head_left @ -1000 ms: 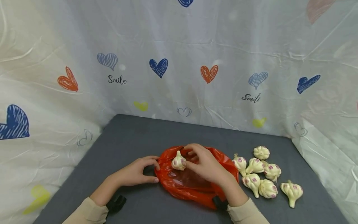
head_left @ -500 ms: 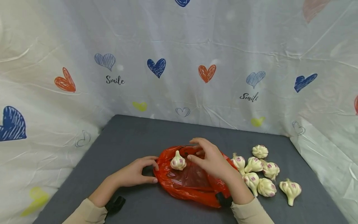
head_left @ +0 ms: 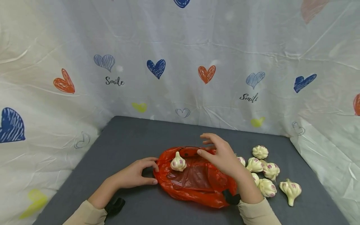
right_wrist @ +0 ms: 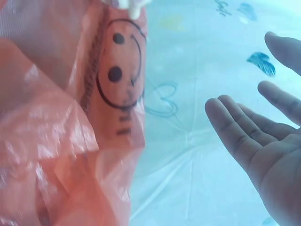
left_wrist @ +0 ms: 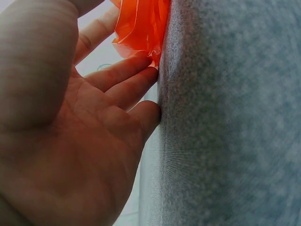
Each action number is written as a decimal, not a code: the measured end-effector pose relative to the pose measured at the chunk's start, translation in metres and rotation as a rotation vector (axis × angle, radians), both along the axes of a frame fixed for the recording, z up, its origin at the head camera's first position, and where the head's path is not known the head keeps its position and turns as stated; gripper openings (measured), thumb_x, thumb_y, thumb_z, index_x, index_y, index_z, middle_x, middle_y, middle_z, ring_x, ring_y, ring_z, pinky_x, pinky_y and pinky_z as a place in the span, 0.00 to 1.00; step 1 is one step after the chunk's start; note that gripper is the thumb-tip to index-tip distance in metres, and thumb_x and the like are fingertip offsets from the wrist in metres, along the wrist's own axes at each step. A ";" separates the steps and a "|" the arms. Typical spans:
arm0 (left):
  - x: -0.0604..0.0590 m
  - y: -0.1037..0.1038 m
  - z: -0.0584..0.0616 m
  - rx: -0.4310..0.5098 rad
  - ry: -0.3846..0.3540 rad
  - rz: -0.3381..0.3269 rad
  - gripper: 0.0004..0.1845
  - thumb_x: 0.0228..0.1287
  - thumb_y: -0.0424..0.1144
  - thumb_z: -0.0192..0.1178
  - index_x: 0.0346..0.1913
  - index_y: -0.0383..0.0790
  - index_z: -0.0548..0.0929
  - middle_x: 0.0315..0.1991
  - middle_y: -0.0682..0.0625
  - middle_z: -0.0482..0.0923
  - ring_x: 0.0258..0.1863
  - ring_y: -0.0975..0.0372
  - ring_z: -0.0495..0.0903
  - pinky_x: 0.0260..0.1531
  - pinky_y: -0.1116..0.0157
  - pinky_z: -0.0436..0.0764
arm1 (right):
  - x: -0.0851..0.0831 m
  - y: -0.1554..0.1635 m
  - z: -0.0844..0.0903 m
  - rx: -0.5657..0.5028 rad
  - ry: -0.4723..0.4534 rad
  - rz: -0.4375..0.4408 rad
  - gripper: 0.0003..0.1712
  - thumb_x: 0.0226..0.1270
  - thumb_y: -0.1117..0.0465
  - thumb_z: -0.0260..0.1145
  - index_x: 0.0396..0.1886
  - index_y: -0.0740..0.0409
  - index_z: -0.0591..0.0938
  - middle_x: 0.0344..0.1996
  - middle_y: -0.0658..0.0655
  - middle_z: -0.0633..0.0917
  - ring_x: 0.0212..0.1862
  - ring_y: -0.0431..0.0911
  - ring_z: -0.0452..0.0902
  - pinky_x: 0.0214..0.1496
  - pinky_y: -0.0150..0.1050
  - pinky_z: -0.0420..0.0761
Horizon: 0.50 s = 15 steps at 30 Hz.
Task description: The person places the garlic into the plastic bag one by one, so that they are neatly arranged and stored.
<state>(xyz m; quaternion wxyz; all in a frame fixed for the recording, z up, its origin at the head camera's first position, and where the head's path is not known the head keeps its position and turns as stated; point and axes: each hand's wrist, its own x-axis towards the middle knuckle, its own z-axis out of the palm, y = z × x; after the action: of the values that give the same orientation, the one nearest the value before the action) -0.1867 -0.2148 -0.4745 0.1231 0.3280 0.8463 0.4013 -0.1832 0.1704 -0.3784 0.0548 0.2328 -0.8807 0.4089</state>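
A red plastic bag (head_left: 194, 194) lies spread on the table, its mouth facing up. One garlic bulb (head_left: 178, 163) with purple marks sits at the bag's left inside, stem upward. At the bag's left edge my left hand (head_left: 134, 175) has its fingertips on the plastic, with thumb and fingers spread apart. In the left wrist view, relaxed fingers (left_wrist: 129, 87) reach the crumpled bag edge (left_wrist: 141, 28). My right hand (head_left: 222, 156) hovers above the bag's right side, holding nothing. The right wrist view shows its fingers (right_wrist: 230, 134) extended beside the bag's printed smiley (right_wrist: 121, 63).
Several garlic bulbs (head_left: 271, 171) are grouped on the dark table (head_left: 135, 134) right of the bag, some partly behind my right forearm. A single bulb (head_left: 291, 191) lies farther right. A white curtain (head_left: 180, 87) printed with hearts borders the table's back and sides.
My right hand let go of the garlic bulb inside the bag, then drew away to the right and upward. The left hand stayed at the bag's edge.
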 end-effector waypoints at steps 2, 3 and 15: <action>0.000 0.000 -0.001 0.002 -0.004 0.003 0.14 0.71 0.58 0.75 0.52 0.63 0.84 0.80 0.42 0.69 0.80 0.41 0.67 0.72 0.34 0.70 | -0.001 0.006 0.001 -0.001 -0.002 -0.015 0.33 0.77 0.48 0.76 0.76 0.43 0.76 0.70 0.51 0.81 0.61 0.56 0.86 0.58 0.59 0.87; -0.001 0.000 -0.001 0.004 -0.006 0.003 0.14 0.71 0.58 0.75 0.52 0.63 0.84 0.80 0.42 0.69 0.80 0.41 0.66 0.72 0.34 0.70 | -0.001 0.009 0.002 -0.002 0.000 -0.021 0.33 0.77 0.48 0.76 0.76 0.43 0.76 0.70 0.52 0.81 0.60 0.55 0.86 0.59 0.58 0.87; 0.000 0.000 0.000 -0.006 0.004 0.000 0.14 0.71 0.58 0.74 0.52 0.62 0.84 0.80 0.42 0.69 0.79 0.41 0.67 0.71 0.33 0.70 | -0.009 0.043 0.003 0.007 -0.045 -0.070 0.35 0.78 0.43 0.74 0.78 0.43 0.75 0.71 0.56 0.80 0.63 0.59 0.84 0.60 0.60 0.85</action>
<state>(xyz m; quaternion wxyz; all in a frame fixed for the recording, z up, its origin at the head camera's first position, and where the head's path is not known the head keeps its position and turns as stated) -0.1863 -0.2144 -0.4748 0.1223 0.3283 0.8477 0.3983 -0.1925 0.2133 -0.3750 0.0483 0.1927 -0.8907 0.4090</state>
